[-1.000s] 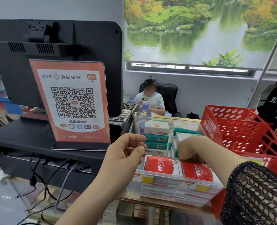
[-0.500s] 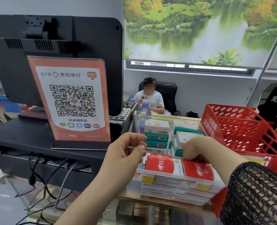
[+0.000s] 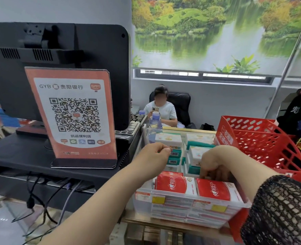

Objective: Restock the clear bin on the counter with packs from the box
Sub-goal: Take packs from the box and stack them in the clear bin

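The clear bin (image 3: 186,197) stands on the counter, with price labels on its front wall. Two red packs (image 3: 174,184) fill its front row, and white and teal packs (image 3: 197,152) are stacked behind them. My left hand (image 3: 155,156) is at the bin's left wall, thumb and fingers pinched together on its rim. My right hand (image 3: 215,163) reaches down into the bin just behind the right red pack (image 3: 215,190). Its fingertips are curled down among the packs, and whatever they hold is hidden. The box is out of sight.
A red mesh basket (image 3: 262,144) crowds the bin's right side. An orange QR-code stand (image 3: 75,117) and a black monitor (image 3: 61,55) sit on the left. A water bottle (image 3: 155,122) and a keyboard (image 3: 132,128) lie behind the bin. A person sits beyond the counter.
My right hand has slid a little forward, toward the red packs. My left hand stays at the bin's left wall with its fingers pinched tighter.
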